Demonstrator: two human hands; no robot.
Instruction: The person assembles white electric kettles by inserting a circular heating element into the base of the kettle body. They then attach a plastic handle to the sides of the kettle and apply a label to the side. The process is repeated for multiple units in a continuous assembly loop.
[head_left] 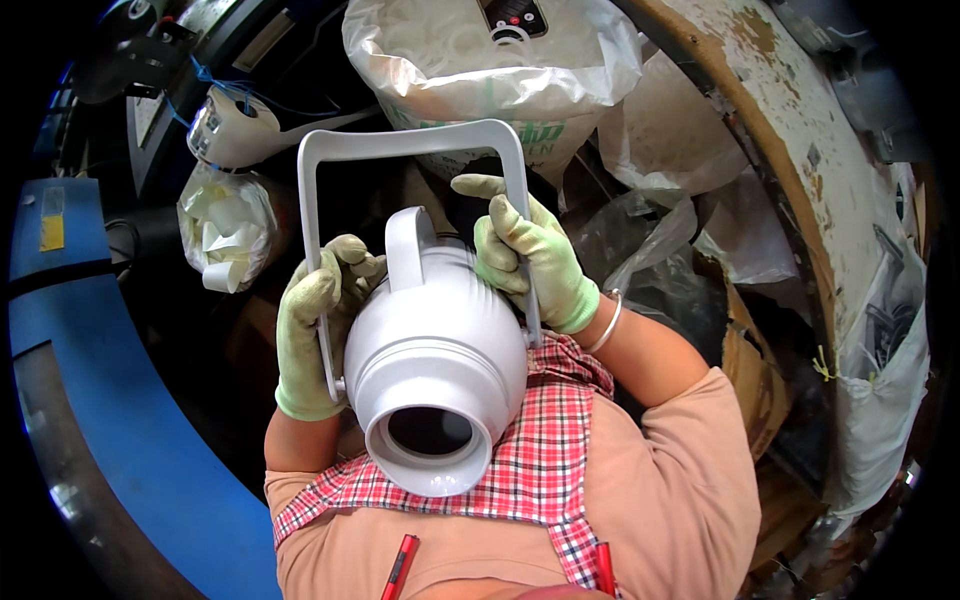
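A pale grey plastic jug body (436, 325) lies against my checked apron, its round open mouth tilted toward me and dark inside. A fixed side handle (404, 250) stands up from its far side. The wide swing handle (410, 141) arches beyond it, its two arms reaching down to either side of the body. My gloved left hand (312, 330) is closed around the left arm near the pivot. On the other side my gloved right hand (540, 255) curls around the right arm, index finger stretched out; its end at the pivot is partly hidden.
Beyond the jug stands a large white sack (490, 90) of translucent rings, with a dark control device (515, 15) on top. A bag of white strips (235, 230) and a tape roll (235, 128) sit at left, near a blue machine surface (130, 400). Clear plastic bags (650, 250) lie right.
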